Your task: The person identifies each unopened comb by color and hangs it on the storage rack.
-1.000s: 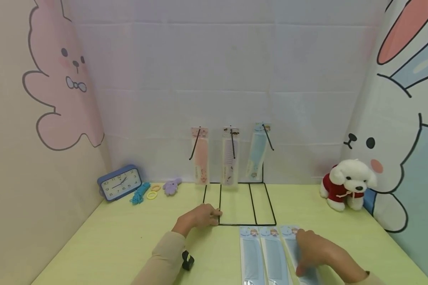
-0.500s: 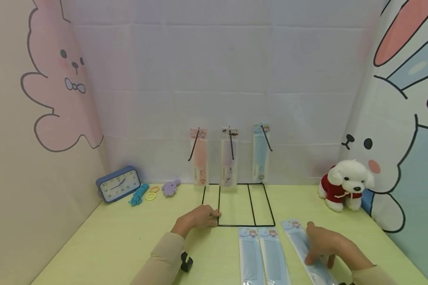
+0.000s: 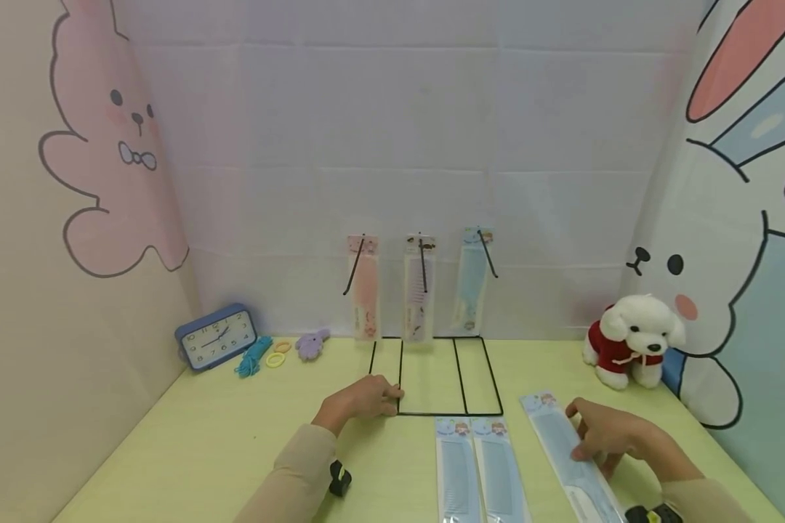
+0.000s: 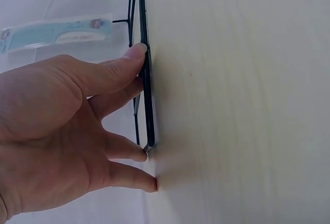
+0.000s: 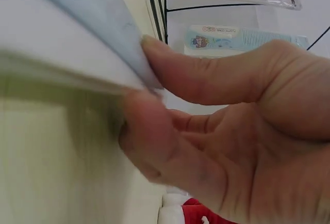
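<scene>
My left hand pinches the front left part of the black wire rack's base; in the left wrist view the thumb lies on the dark bar. At the right, my right hand holds a packaged light blue comb by its right edge, thumb against index finger. The right wrist view shows this package tilted, its edge lifted off the table. Two more packaged blue combs lie side by side before the rack. From its hooks hang a pink comb, a purple comb and a blue comb.
A blue clock, a teal cord bundle, two small rings and a purple toy sit at the back left. A white plush dog in red stands at the back right. Printed cloth walls surround the table.
My right hand has drawn the third packaged comb rightward, away from the other two, and raised its edge. The hanging blue comb sways slightly. My left hand stays on the rack.
</scene>
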Demonstrator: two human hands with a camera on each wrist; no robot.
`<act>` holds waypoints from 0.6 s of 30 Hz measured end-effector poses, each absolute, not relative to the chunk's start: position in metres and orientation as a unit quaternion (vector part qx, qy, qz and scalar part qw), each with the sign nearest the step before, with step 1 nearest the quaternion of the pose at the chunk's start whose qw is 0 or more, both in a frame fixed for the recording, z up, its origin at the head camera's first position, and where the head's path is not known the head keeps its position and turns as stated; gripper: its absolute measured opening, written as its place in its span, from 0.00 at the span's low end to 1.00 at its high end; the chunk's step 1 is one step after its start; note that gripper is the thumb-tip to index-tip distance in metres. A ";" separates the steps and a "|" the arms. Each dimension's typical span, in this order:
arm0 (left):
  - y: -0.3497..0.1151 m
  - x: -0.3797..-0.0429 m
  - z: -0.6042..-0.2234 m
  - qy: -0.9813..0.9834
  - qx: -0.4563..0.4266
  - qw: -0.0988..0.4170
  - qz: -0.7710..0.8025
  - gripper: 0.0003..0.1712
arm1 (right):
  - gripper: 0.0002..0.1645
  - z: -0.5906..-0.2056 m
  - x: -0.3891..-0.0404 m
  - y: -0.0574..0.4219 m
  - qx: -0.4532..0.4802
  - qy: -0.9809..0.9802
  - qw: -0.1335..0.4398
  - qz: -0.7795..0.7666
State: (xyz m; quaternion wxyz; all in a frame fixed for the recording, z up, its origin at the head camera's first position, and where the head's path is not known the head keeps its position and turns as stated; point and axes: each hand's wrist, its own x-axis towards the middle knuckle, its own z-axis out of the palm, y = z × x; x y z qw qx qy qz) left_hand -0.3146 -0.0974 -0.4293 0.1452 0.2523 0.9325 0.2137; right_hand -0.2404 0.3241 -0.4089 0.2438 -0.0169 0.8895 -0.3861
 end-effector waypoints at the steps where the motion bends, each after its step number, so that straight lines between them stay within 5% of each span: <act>1: -0.097 -0.315 -0.429 0.932 0.253 0.146 0.215 0.25 | 0.39 -0.408 -0.241 0.326 -0.019 0.886 0.240 -0.397; 10: -0.097 -0.315 -0.429 0.930 0.254 0.146 0.223 0.25 | 0.45 -0.394 -0.240 0.340 -0.076 0.853 0.187 -0.481; 18: -0.097 -0.313 -0.429 0.929 0.251 0.149 0.228 0.25 | 0.48 -0.379 -0.240 0.327 -0.060 0.880 -0.044 -0.470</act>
